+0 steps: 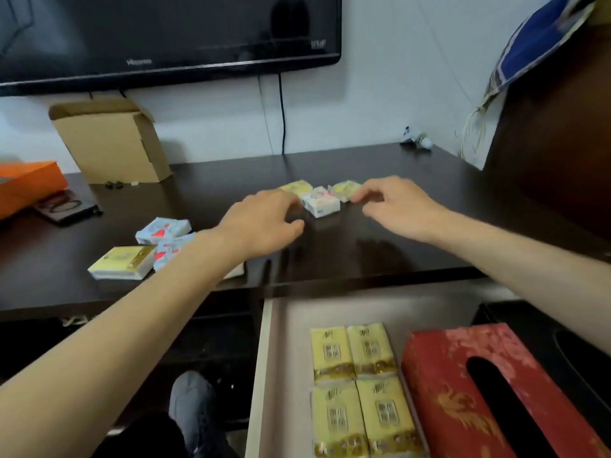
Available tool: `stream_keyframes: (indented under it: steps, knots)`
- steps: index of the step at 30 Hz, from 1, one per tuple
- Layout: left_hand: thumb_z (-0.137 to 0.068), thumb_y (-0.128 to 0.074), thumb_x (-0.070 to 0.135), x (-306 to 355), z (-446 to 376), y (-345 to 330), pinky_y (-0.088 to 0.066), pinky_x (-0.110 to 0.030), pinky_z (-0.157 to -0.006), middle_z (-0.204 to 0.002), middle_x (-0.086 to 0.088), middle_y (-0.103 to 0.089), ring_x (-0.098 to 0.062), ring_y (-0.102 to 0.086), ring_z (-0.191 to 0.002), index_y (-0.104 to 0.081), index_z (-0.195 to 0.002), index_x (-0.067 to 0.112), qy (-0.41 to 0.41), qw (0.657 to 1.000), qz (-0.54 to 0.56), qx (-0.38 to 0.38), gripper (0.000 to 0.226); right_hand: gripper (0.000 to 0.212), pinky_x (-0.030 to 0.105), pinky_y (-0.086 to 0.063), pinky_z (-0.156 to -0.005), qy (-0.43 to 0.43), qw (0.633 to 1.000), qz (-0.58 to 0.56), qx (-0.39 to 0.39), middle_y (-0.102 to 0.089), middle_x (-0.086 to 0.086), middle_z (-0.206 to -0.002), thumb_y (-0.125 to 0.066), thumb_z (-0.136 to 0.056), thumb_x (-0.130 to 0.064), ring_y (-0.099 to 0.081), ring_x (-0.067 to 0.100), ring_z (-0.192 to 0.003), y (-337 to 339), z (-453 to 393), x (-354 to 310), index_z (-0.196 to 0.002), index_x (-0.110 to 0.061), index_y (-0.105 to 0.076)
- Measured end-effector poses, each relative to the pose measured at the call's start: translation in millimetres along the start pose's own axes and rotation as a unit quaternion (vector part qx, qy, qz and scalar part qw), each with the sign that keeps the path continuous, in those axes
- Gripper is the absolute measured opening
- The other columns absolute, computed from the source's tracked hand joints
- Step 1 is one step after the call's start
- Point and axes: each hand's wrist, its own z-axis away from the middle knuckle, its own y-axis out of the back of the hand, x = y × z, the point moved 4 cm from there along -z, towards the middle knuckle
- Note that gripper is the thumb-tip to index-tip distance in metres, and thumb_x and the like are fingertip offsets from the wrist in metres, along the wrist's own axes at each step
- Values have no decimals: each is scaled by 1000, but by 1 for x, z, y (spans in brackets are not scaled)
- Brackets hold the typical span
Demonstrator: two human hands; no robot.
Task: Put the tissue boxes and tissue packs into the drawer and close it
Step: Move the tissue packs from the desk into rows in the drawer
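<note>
A small cluster of tissue packs lies mid-table: a white pack (322, 203) in front, a yellow pack (297, 187) behind on the left, another yellow pack (345, 190) on the right. My left hand (264, 219) hovers just left of the cluster, fingers curled and apart, holding nothing. My right hand (396, 206) is at the right side, fingertips at the right yellow pack. More packs lie at the left: a yellow one (122, 262) and two blue-white ones (163, 229). The open drawer (264, 358) holds several yellow packs (353, 388), a red tissue box (479, 398) and a black box (562, 345).
A cardboard box (112, 140) and an orange box (26, 183) stand at the back left of the dark table (380, 252). A TV (165, 34) hangs above. A dark cabinet (555, 143) rises at the right. My shoe (191, 401) shows below.
</note>
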Motion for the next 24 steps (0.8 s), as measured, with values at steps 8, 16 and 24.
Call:
stream_keyframes:
  steps: [8, 16, 24]
  knots:
    - [-88, -57, 18, -19, -94, -37, -42, -46, -104, -145, -14, -46, -32, -48, -128, -46, -139, 7, 39, 996, 12, -78, 53, 67, 50, -39, -114, -28, 989, 133, -56, -35, 5, -164, -51, -96, -18, -31, 29, -148, -31, -64, 33, -161, -23, -32]
    - [-89, -53, 33, -33, -90, -40, -40, -38, -84, -122, -16, -54, -33, -48, -113, -60, -113, 8, 48, 996, -48, -66, 36, 35, 43, -46, -88, -12, 976, 208, -57, -56, 1, -138, -43, -103, -45, -54, 27, -120, -31, -61, 46, -126, -22, -57]
    - [-85, -64, 43, -19, -54, -22, -32, -29, -56, -96, -5, -52, -18, -49, -77, -56, -81, 20, 59, 992, -51, -98, 25, 30, 43, -50, -86, 21, 987, 150, -55, -56, -10, -113, -68, -90, -57, -56, 17, -104, 0, -9, 55, -92, -30, -55]
